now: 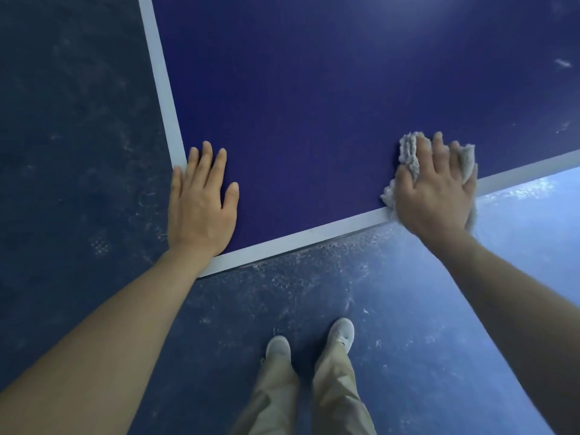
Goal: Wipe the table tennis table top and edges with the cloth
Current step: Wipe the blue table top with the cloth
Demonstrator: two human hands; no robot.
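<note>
Cloth (408,155), pale grey and fluffy, lies bunched under the right hand (434,189) at the near edge of the table tennis table (314,105), some way along that edge from the near left corner. The right hand presses it flat with fingers spread and mostly straight; tufts stick out past the fingertips and beside the thumb, and part of it overlaps the white border line (314,233) along the near edge. Whether any fold hangs over the lip cannot be told.

The left hand (201,199) rests palm down on the near left corner of the tabletop, fingers straight and close together, holding nothing; it looks like a brace for the lean.

The cloth appears soft, light and limp, so it will likely crumple and ride up rather than slide as a sheet. A flat palm on its middle, as now, seems the sound hold for the top. For the edges it would probably serve better folded over the lip and pinched between thumb and fingers, so it does not slip off. The tabletop looks hard, smooth and matte, offering little to snag on.

Below the edge are the scuffed blue floor (78,152) and the person's pale shoes (340,332).
</note>
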